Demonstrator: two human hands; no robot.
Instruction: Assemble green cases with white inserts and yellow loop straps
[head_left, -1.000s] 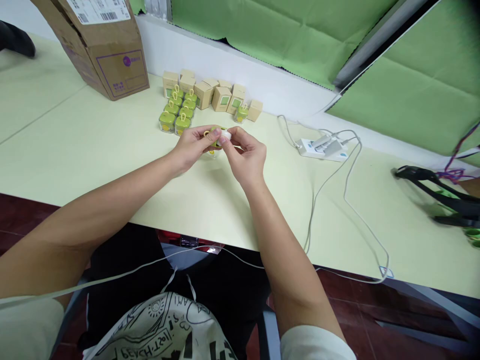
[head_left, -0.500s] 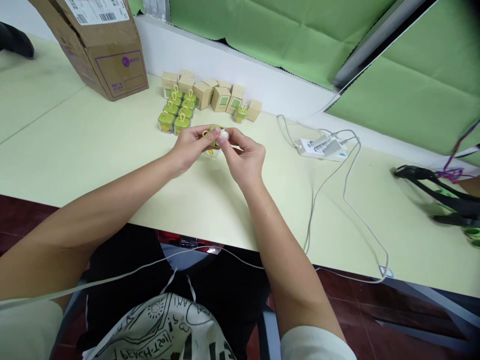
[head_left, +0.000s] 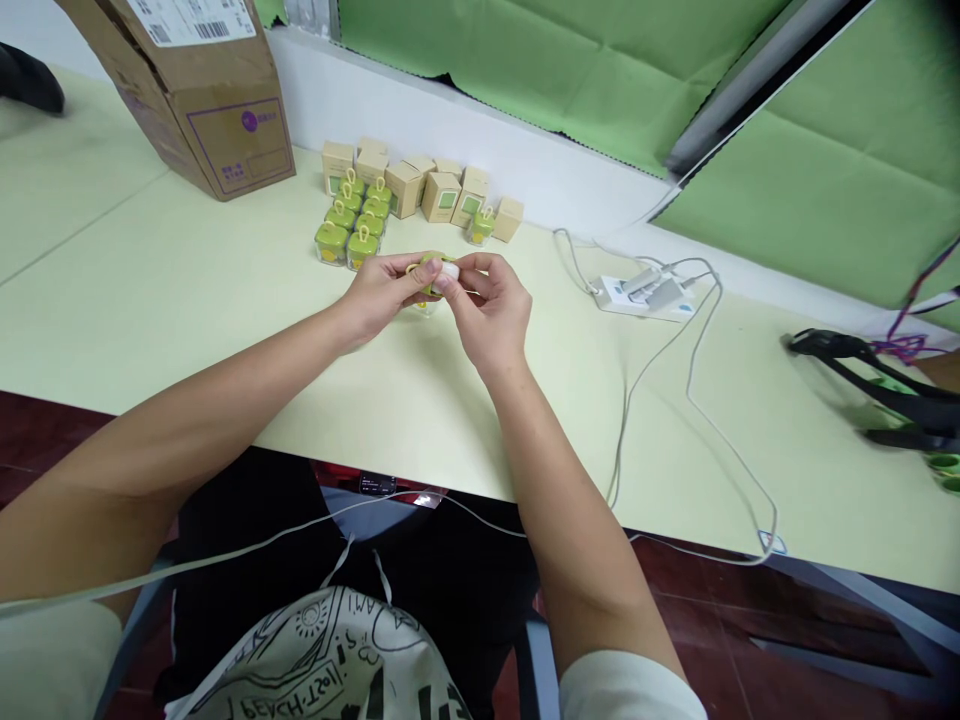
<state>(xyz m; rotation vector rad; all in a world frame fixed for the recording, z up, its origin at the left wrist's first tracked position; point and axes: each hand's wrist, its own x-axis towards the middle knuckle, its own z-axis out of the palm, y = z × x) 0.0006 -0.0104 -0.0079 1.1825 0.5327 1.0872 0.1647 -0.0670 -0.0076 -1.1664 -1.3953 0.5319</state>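
My left hand (head_left: 382, 290) is closed on a green lid (head_left: 437, 257) with a small yellow loop, much of it hidden by fingers. My right hand (head_left: 495, 310) pinches a small white rounded piece (head_left: 450, 270) against the lid's side facing me. Just below the fingers, a clear jar (head_left: 424, 308) with a yellow mark shows partly on the table. Behind my left hand, several clear little jars with green lids (head_left: 363, 243) stand in two rows. Another such jar (head_left: 481, 227) stands apart, to the right.
Small cardboard boxes (head_left: 442, 197) line the wall behind the jars. A large carton (head_left: 240, 150) is at the back left. To the right lie a white power strip (head_left: 645, 298) with plugs and loose cables (head_left: 694, 370). A black strap-like object (head_left: 862, 360) sits at the far right.
The white piece shows a little more of its length between my fingers, as my right hand shifts very slightly. The jars and boxes stay in place.
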